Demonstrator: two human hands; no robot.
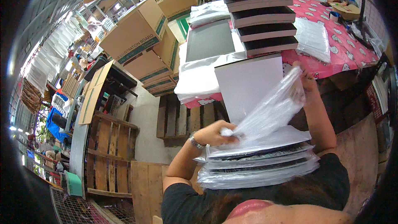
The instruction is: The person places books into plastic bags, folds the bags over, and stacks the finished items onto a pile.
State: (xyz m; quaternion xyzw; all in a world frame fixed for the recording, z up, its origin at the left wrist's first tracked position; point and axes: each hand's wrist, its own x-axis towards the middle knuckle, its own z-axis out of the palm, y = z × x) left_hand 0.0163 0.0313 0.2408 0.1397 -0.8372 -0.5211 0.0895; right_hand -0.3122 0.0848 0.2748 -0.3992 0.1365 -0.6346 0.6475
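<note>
Head view, starting at the left: wooden pallets (110, 153) lean near flattened cardboard, and above them large brown cartons (137, 33) are stacked at tilted angles. Moving in, the left hand (215, 133), a watch on its wrist, is closed on the lower corner of a clear plastic bag (271, 112), fingers pressed together around the crumpled film. Just under that grip sits a stack of bagged boards (259, 164), flat, dark-edged and wrapped in shiny film, resting against the person's lap. The bag stretches up and to the right from the left hand, open and wrinkled, over a white board (248, 87) that stands nearly upright behind the stack. At its upper end the right hand (304, 79) grips the bag's mouth together with the board's top corner; its fingers are partly hidden by film, so I cannot tell exactly how they close. Beyond, a table with a pink patterned cloth (340, 49) carries a staggered tower of dark-faced boards (263, 16) and a pile of clear bags (313, 37). The table edge runs close behind the raised board.
</note>
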